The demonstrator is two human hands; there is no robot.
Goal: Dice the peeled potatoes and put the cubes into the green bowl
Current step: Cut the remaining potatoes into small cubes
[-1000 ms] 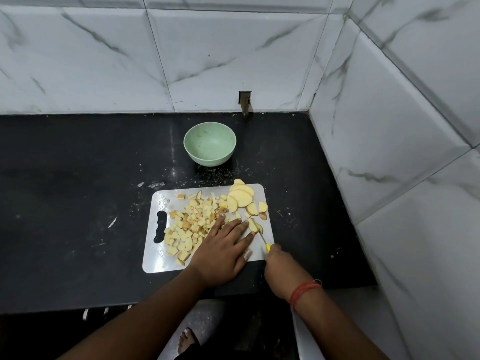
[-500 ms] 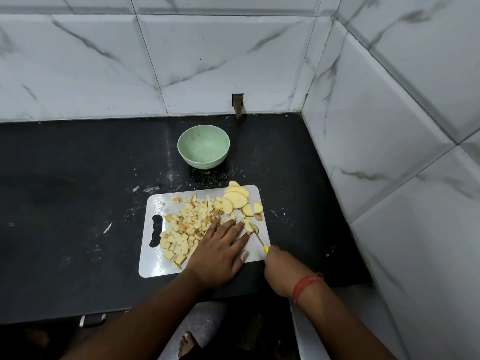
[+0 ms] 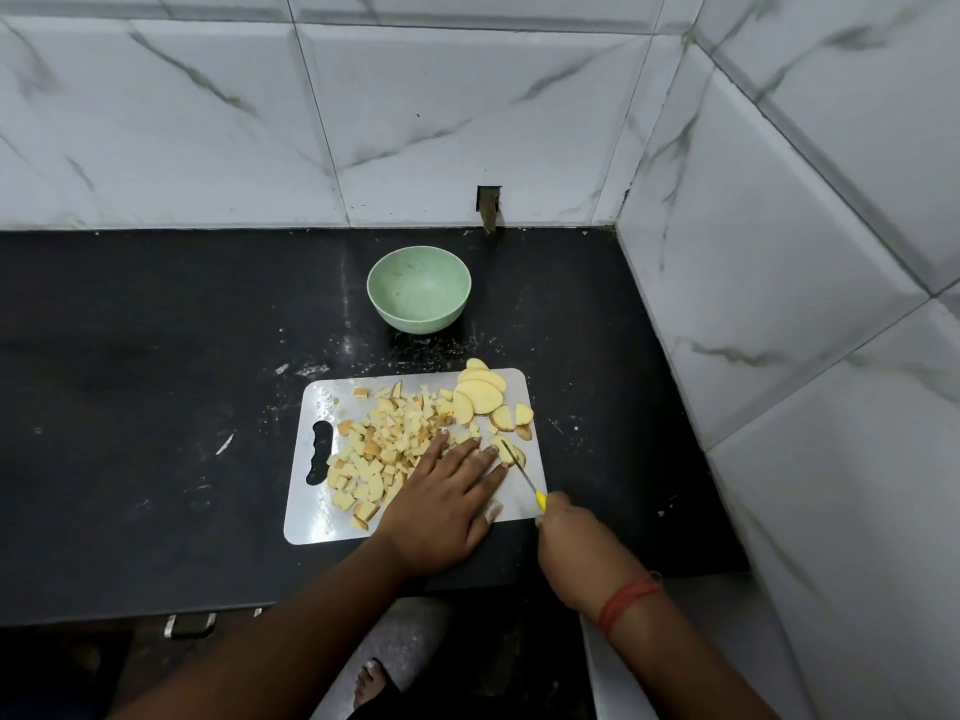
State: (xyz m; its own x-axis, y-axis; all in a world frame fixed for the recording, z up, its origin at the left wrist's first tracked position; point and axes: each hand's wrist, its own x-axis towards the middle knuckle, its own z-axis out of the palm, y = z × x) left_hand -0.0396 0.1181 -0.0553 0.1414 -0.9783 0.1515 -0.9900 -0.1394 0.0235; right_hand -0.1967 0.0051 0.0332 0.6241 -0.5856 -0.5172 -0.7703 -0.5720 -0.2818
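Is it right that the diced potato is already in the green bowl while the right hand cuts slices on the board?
Not quite. The head view shows the green bowl empty; the diced potato lies piled on the board. The right hand does hold the knife at the slices.

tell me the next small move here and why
Probably press the knife down through the potato slice pinned under the left hand fingertips. The right hand already has the blade over that slice, several slices remain uncut at the cutting board far right, and the green bowl holds no cubes yet.
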